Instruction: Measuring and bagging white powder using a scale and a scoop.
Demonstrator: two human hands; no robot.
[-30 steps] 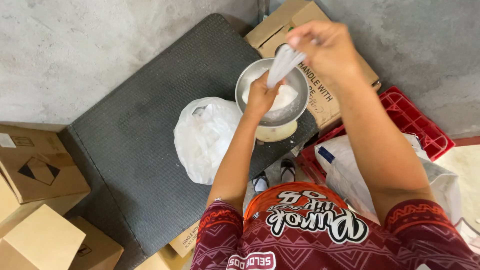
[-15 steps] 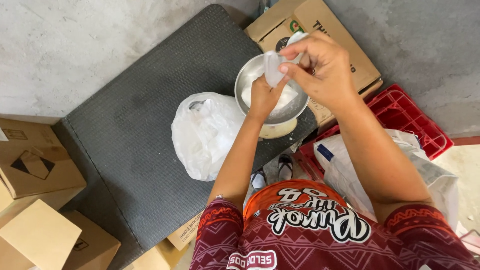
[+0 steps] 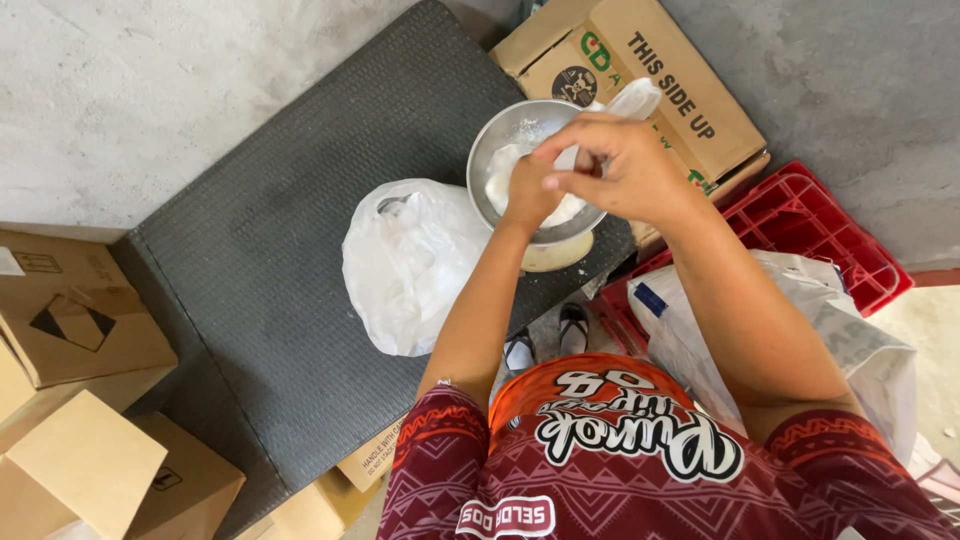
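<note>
Seen from above: left hand [image 3: 527,195] closed over white powdery contents inside a round metal bowl [image 3: 500,140], fingers curled down into the heap, grip too hidden to tell exactly what is pinched. Right hand [image 3: 615,165] held just above the bowl's right rim, fingers pinched narrow on a small clear plastic bag [image 3: 630,100], bag neck caught between thumb and fingertips, free end sticking up and away toward the far right. Bowl seated on a pale round base [image 3: 560,255], standing at the far right edge of a dark ribbed tabletop [image 3: 280,250]. Just left of the bowl, touching or nearly touching it, a larger white plastic bag [image 3: 410,265], slumped and open at the top, lying on the same dark surface. Beyond the bowl, at the far right, a printed cardboard box [image 3: 650,70] lying flat, its near corner partly covered by the right hand. Right of the forearms, a red plastic crate [image 3: 810,220] with a white woven sack [image 3: 800,320] resting against it. At the left edge, several plain cardboard boxes [image 3: 70,320] stacked beside the tabletop on a grey concrete floor [image 3: 150,90]. Below the arms, near the tabletop's edge, a pair of feet in dark sandals [image 3: 545,335] on the floor.
</note>
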